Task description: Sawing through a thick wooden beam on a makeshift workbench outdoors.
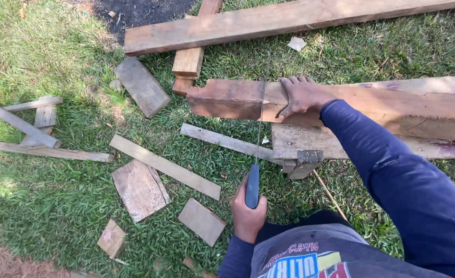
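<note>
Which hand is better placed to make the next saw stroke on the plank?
Left, probably. The left hand grips the blue-handled handsaw, whose blade sits in the brown wooden plank. The right hand lies flat on that plank, beside the blade.

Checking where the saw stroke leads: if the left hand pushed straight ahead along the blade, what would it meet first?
Probably the near edge of the plank being cut; the left hand holds the saw in line with it, though depth is unclear.

Looks like a backyard woodworking spot: grass (pixel 57 206) everywhere, offcuts (pixel 140 189) scattered around, long planks (pixel 268 20) lying on the lawn, and a rough wooden sawhorse (pixel 302 154) carrying a board (pixel 392 103).
</note>
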